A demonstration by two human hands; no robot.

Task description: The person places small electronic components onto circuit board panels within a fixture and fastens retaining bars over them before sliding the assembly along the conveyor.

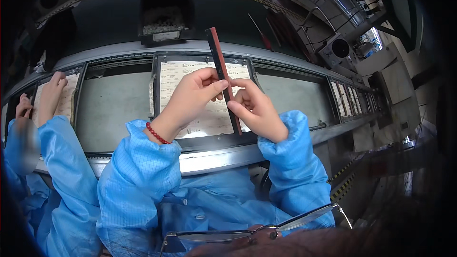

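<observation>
Gripping a bar (219, 54), both hands (191, 92) (260, 113) hover over a framed panel (209, 119), a bin (186, 35) of white pieces (164, 24) beyond

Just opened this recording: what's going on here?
A person in blue sleeves holds a thin red-and-black bar between the thumb and fingers of both the left hand and the right hand. The bar stands across a pale printed sheet in a dark frame on a metal track; whether its near end touches the frame is hard to tell. At left, a co-worker's hand is at another pale sheet.
</observation>
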